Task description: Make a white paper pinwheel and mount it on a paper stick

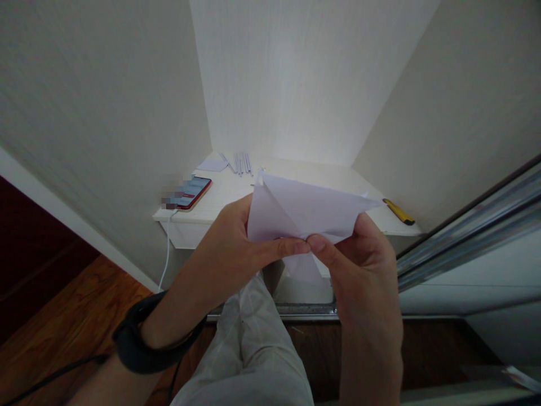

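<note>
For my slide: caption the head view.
Both hands, left and right, pinch a folded paper above a small desk.

The folded paper (pixel 304 211) sits between the left hand (pixel 230 248) and right hand (pixel 359 254), in front of the shelf (pixel 224 197). On the shelf, the phone (pixel 192 193) lies at its left edge, the utility knife (pixel 398 211) at its right edge, and paper strips (pixel 240 163) and a paper scrap (pixel 212 164) at the back.
</note>
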The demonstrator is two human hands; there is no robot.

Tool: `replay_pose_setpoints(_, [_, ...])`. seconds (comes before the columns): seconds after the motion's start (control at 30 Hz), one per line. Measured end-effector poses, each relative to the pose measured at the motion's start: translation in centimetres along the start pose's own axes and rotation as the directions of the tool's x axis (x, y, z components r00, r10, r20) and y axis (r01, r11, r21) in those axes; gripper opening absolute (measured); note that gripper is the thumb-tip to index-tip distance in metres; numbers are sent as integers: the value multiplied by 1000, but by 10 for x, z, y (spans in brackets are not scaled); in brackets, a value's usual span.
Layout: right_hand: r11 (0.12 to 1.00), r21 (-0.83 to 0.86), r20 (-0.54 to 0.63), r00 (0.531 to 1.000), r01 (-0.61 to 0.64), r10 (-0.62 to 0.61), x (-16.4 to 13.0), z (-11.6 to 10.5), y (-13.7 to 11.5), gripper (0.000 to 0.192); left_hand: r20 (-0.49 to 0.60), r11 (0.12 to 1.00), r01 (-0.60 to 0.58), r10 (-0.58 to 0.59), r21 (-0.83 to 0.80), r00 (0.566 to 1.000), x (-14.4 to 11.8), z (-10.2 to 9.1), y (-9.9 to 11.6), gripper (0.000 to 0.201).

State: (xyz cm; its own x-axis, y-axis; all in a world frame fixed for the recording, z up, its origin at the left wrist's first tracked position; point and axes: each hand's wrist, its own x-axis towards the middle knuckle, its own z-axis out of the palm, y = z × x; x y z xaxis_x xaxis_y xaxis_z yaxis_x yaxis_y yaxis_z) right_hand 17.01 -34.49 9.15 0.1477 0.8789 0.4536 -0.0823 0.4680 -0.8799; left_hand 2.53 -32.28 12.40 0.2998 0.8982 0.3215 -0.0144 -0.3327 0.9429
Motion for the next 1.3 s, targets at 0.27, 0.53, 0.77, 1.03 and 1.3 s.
replay_pose_setpoints(0.27, [1000,-10,-43,999,14,-15,1,1,1,27,4,997,18,-18,75,1000,1,-2,2,28])
replay_pose_setpoints(0.53, [999,36,-18,1000,12,-11,1,-1,2,28,-22,988,6,-2,157,1000,1,-1,5,27])
replay_pose_setpoints(0.77, [998,43,11,999,-34,33,2,-3,2,32,3,992,28,-28,120,1000,0,0,5,27])
replay_pose_setpoints(1.03, [999,47,5,1000,-28,28,0,-1,0,32,5,981,-34,33,189,999,-1,2,7,25])
replay_pose_setpoints(1.3, [1000,-6,-50,999,-19,19,0,4,-2,38,-61,907,-93,129,410,990,-5,5,6,34])
